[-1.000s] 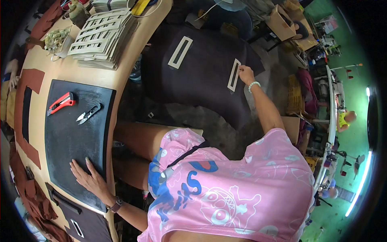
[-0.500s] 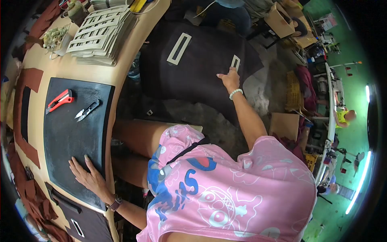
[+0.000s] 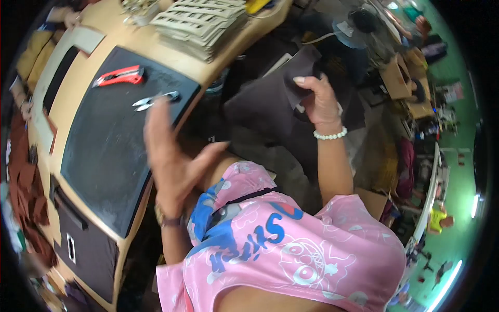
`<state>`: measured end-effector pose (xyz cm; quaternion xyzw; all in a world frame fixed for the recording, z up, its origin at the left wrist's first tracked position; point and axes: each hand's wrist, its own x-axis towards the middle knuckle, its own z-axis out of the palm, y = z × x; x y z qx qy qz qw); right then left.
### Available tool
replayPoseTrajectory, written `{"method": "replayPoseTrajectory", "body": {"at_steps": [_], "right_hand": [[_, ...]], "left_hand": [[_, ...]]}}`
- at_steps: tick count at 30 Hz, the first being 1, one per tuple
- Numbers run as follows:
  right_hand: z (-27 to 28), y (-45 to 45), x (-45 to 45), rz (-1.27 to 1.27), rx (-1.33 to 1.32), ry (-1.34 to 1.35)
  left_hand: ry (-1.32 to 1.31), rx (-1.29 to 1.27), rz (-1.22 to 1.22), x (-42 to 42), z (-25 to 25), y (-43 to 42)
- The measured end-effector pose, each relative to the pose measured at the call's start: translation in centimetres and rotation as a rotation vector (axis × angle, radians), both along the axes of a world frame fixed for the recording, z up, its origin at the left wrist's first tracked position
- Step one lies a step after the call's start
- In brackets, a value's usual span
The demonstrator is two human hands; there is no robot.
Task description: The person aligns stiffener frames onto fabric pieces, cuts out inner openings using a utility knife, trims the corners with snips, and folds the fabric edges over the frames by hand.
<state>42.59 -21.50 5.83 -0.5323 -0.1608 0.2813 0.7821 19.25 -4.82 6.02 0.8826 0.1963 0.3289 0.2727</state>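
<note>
My left hand (image 3: 174,156) is raised over the near edge of the black mat (image 3: 109,148), blurred, with thumb and fingers apart and nothing in it. My right hand (image 3: 319,101) is at the dark fabric (image 3: 265,101), its fingers bent round toward the cloth; what they grip is hidden. The fabric is lifted and folded, and a pale strip (image 3: 278,65) shows at its far edge. On the mat lie a red cutter (image 3: 120,76) and small thread snips (image 3: 156,101), the snips just beyond my left fingertips.
A stack of pale slatted pieces (image 3: 200,23) stands at the table's far end. Dark fabric with a white-edged slot (image 3: 86,249) lies at the near left. Another person's hands (image 3: 26,109) are at the left edge. Cardboard boxes (image 3: 396,78) stand at the right.
My left hand has left the mat and risen. My right hand has moved up, and the fabric, flat before, is now bunched. The whole view has turned and shifted.
</note>
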Motion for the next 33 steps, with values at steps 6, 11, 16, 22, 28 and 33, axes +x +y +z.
{"method": "replayPoseTrajectory", "body": {"at_steps": [6,11,16,22,28,33], "right_hand": [[9.7,8.5,-3.6,0.261,0.298,-0.285],[15.3,19.2,-6.4,0.123,0.056,-0.686],[17.0,22.0,-8.6,0.120,0.392,-1.131],[5.8,19.9,-20.1,0.351,0.473,-0.912],[2.9,14.9,-26.1,0.975,0.297,-1.018],[3.3,17.6,-23.3,0.607,0.119,-1.574]], "left_hand": [[-0.230,-0.085,-0.126,3.6,2.9,1.0],[-0.268,0.154,0.214,1.4,8.1,11.4],[-0.322,0.120,0.215,-3.5,15.0,17.7],[-0.199,0.320,0.342,-14.5,9.8,21.7],[0.008,0.142,0.500,-23.0,2.3,23.2],[0.092,0.032,0.651,-29.2,0.8,22.5]]}}
